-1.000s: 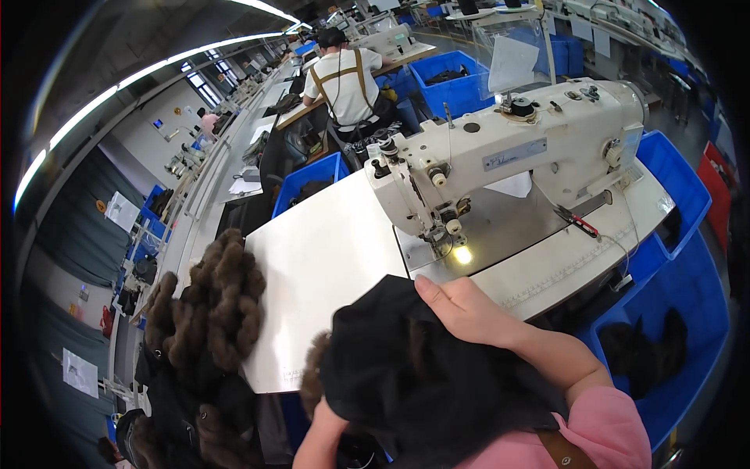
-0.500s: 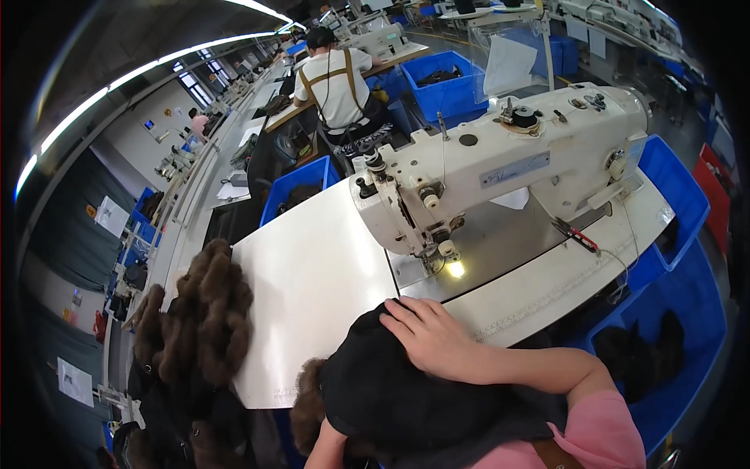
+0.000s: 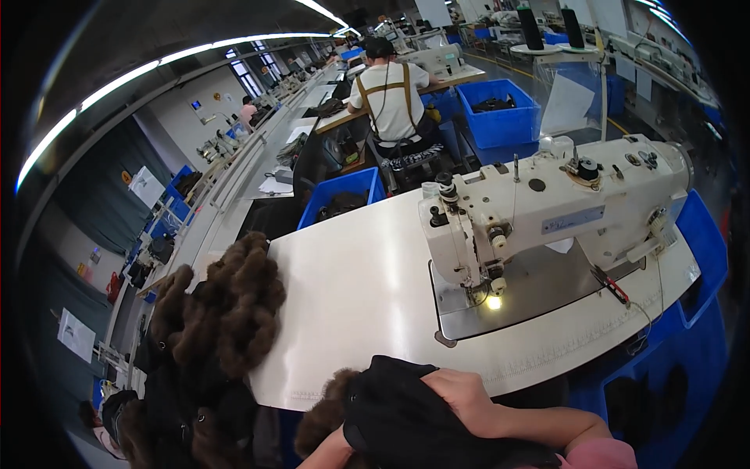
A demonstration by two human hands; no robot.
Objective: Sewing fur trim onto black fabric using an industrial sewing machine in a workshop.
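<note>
My right hand (image 3: pixel 461 399) has its fingers curled over black fabric (image 3: pixel 394 410) at the bottom centre, with brown fur trim (image 3: pixel 320 414) on its left. At that bundle’s lower left is my left hand (image 3: pixel 332 447), its fingers hidden by the cloth. Beyond them is a white sewing table (image 3: pixel 344 297) carrying a sewing machine (image 3: pixel 562 219), its lamp lit beside the needle. Red-handled snips (image 3: pixel 613 288) lie right of the needle area. A heap of dark garments with brown fur (image 3: pixel 234 313) hangs at the table’s left end.
Blue bins stand right of the table (image 3: pixel 695 367) and behind it (image 3: pixel 328 195), holding dark pieces. A co-worker (image 3: pixel 391 102) in a white top sits ahead, near another bin (image 3: pixel 492 117). A long rail-edged bench (image 3: pixel 242 187) runs along the left. Thread cones (image 3: pixel 531 31) stand at upper right.
The black bundle and both hands have moved down toward the lower edge. My right hand, spread on the cloth half a second ago, is now curled over it. The surrounding scene has shifted rightward in view.
</note>
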